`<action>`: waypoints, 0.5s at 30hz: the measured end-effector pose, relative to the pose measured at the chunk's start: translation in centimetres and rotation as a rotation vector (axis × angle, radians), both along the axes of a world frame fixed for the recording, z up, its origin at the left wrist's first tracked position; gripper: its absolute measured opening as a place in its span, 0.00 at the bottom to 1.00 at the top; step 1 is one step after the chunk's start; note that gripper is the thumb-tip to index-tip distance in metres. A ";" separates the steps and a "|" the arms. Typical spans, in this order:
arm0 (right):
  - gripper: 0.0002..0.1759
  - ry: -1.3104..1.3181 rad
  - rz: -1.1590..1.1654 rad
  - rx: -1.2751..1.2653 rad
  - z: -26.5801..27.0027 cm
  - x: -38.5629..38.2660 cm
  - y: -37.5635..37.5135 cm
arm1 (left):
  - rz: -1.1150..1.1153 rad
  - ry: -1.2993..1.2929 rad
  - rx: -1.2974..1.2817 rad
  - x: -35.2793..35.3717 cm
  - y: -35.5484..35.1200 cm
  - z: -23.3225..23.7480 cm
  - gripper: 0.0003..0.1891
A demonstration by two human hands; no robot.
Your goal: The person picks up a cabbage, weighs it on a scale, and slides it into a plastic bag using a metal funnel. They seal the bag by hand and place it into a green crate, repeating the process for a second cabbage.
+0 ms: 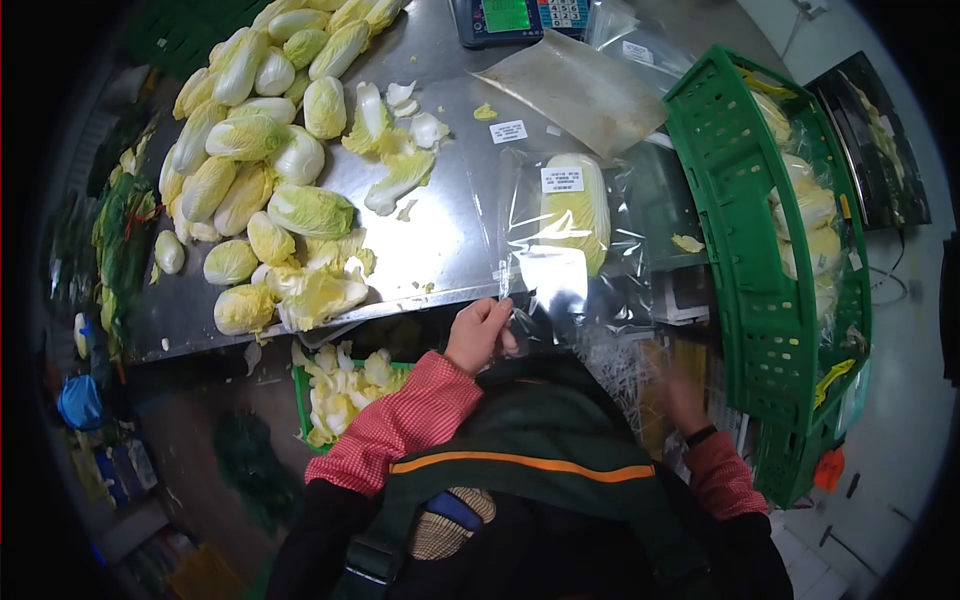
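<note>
A clear plastic bag with a napa cabbage inside lies at the front edge of the metal table. The cabbage bears a white printed label. My left hand pinches the near left corner of the bag. To the right, low beside the apron, my right hand is smeared by motion, so its fingers cannot be made out. Another printed label lies on the table behind the bag.
Many cabbages are piled at the left, with loose leaves beside them. A scale stands at the back. The green crate at the right holds bagged cabbages. Below the table edge, another green crate holds trimmed leaves.
</note>
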State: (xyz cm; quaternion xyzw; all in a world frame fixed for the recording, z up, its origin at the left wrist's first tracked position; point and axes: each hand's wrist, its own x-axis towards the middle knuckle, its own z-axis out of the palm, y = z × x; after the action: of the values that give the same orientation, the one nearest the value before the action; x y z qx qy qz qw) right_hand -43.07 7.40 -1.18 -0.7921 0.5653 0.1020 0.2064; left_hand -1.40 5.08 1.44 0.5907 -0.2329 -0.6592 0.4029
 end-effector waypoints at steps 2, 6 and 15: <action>0.15 0.424 -0.058 0.359 -2.7 -7.4 2.8 | 0.007 0.047 0.014 0.9 0.5 -0.4 0.16; 0.25 0.336 -0.076 -0.063 0.4 -2.8 -0.9 | -0.057 -0.594 -0.302 2.5 0.9 0.3 0.15; 0.17 -0.433 0.304 -0.577 5.6 9.5 -12.2 | -0.284 -1.104 -1.009 2.2 -2.1 0.0 0.15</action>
State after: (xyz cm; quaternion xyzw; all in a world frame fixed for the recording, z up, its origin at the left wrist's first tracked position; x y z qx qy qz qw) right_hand -33.60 -4.82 4.44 -0.8954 0.3906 -0.2012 0.0723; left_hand 0.82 2.94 1.44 0.5433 -0.7475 -0.1272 0.3604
